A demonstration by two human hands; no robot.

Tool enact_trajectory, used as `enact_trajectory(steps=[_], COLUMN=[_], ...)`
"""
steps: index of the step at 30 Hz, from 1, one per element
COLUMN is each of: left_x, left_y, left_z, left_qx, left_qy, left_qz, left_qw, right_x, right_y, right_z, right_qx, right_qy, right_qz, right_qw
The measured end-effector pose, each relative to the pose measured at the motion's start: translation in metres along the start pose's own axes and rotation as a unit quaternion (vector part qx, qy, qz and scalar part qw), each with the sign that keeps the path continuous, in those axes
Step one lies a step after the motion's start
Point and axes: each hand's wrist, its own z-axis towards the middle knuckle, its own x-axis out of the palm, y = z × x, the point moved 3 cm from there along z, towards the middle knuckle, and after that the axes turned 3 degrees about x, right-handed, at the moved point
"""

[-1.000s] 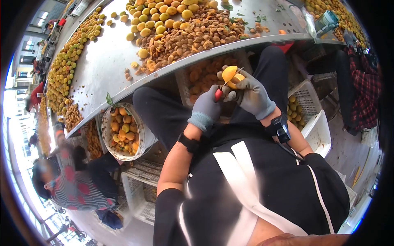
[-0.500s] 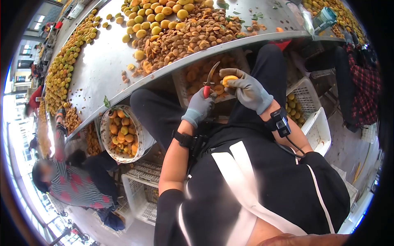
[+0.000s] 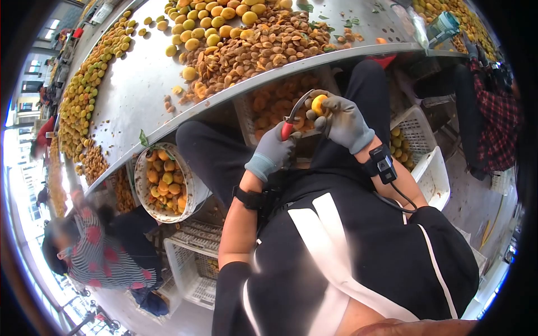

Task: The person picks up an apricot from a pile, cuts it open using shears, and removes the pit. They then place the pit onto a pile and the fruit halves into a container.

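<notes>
My left hand [image 3: 270, 148], in a grey glove, is closed round the red handle of a curved knife [image 3: 287, 130]. The blade points up and to the right, its tip close to the fingers of my right hand. My right hand [image 3: 343, 122], also gloved, pinches a yellow-orange fruit [image 3: 319, 105] between thumb and fingers. Both hands are above my lap, in front of the table edge. Below them, partly hidden, a crate [image 3: 245, 119] holds orange fruit pieces.
The metal table [image 3: 131, 84] carries whole yellow fruits [image 3: 218, 22] and a heap of brown pits [image 3: 252, 53]. A white bucket of fruit [image 3: 193, 193] stands at the left, with white crates [image 3: 440, 179] at the right. One person [image 3: 106, 246] sits at left, another [image 3: 496, 123] at right.
The fruit has been turned upright in my right hand and shifted slightly right. The knife blade has tilted right, and its tip has come nearer the right fingers.
</notes>
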Motion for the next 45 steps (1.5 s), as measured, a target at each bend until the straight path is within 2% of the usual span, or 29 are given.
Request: enact_trajectory(steps=[6, 9, 11, 15, 17, 18, 20, 21, 23, 27, 29, 30, 32, 33, 34, 36, 37, 39, 40, 42, 43, 44, 45], left_x=[0.001, 0.002, 0.002, 0.002, 0.001, 0.002, 0.002, 0.001, 0.0, -0.005, -0.007, -0.007, -0.008, -0.008, -0.01, -0.013, -0.015, -0.018, -0.018, -0.021, -0.023, -0.025, -0.025], left_y=[0.004, 0.005, 0.004, 0.004, 0.006, 0.005, 0.001, 0.003, 0.005, -0.001, -0.002, -0.001, 0.003, 0.003, 0.003, 0.003, 0.002, 0.004, 0.012, 0.018, 0.019, 0.021, 0.022], left_z=[-0.002, -0.002, 0.0, -0.004, -0.003, -0.003, -0.004, -0.003, -0.001, -0.006, -0.005, -0.004, -0.002, -0.002, -0.002, -0.002, -0.004, -0.003, -0.001, 0.003, 0.004, 0.004, 0.005], left_qx=[-0.001, -0.004, 0.047, 0.026, 0.04, 0.041, 0.051, 0.051, 0.042, 0.04, 0.033, 0.034, 0.035, 0.035, 0.03, 0.024, 0.006, -0.008, -0.005, 0.005, 0.002, -0.003, 0.002], left_qy=[0.013, 0.032, 0.017, 0.019, 0.025, 0.026, 0.005, 0.005, 0.061, 0.021, 0.02, 0.021, 0.011, 0.01, 0.005, -0.001, 0.002, 0.007, 0.007, 0.009, 0.008, 0.006, -0.002], left_qz=[-0.051, -0.084, 0.013, -0.011, -0.042, -0.042, -0.059, -0.059, -0.267, -0.19, -0.17, -0.169, -0.18, -0.18, -0.17, -0.16, -0.171, -0.179, -0.208, -0.235, -0.236, -0.238, -0.243], left_qw=[0.999, 0.996, 0.999, 0.999, 0.998, 0.998, 0.997, 0.997, 0.961, 0.981, 0.985, 0.985, 0.983, 0.983, 0.985, 0.987, 0.985, 0.984, 0.978, 0.972, 0.972, 0.971, 0.97], right_x=[-0.01, -0.009, -0.007, -0.003, -0.013, -0.018, -0.013, -0.007, 0.006, -0.019, -0.036, -0.038, -0.044, -0.047, -0.073, -0.124, -0.119, -0.094, -0.073, -0.033, -0.016, -0.002, 0.015], right_y=[-0.004, -0.009, -0.013, -0.02, -0.022, -0.021, -0.022, -0.022, -0.019, -0.017, -0.018, -0.02, -0.023, -0.022, -0.021, -0.021, -0.021, -0.02, -0.019, -0.019, -0.016, -0.01, -0.004], right_z=[0.005, 0.006, 0.006, 0.002, 0.001, 0.003, 0.007, 0.005, -0.002, 0.013, 0.027, 0.032, 0.041, 0.047, 0.058, 0.083, 0.082, 0.075, 0.068, 0.052, 0.05, 0.05, 0.05], right_qx=[-0.008, -0.029, -0.018, -0.023, -0.04, -0.041, 0.023, 0.023, 0.02, 0.066, 0.03, 0.028, -0.052, -0.066, -0.066, -0.068, -0.068, 0.021, 0.016, 0.016, -0.022, -0.024, -0.034], right_qy=[0.015, -0.03, -0.047, -0.083, -0.133, -0.133, -0.051, -0.051, -0.095, -0.055, -0.102, -0.102, -0.228, -0.233, -0.233, -0.027, -0.027, -0.034, -0.033, -0.138, -0.107, -0.106, -0.064], right_qz=[-0.019, -0.04, -0.014, -0.005, -0.005, -0.005, 0.074, 0.074, 0.067, 0.078, -0.019, -0.019, -0.094, -0.077, -0.077, -0.279, -0.279, -0.261, -0.263, -0.051, -0.067, -0.068, -0.084], right_qw=[1.0, 0.998, 0.999, 0.996, 0.99, 0.99, 0.996, 0.996, 0.993, 0.993, 0.994, 0.994, 0.968, 0.967, 0.967, 0.958, 0.958, 0.965, 0.964, 0.989, 0.992, 0.992, 0.994])
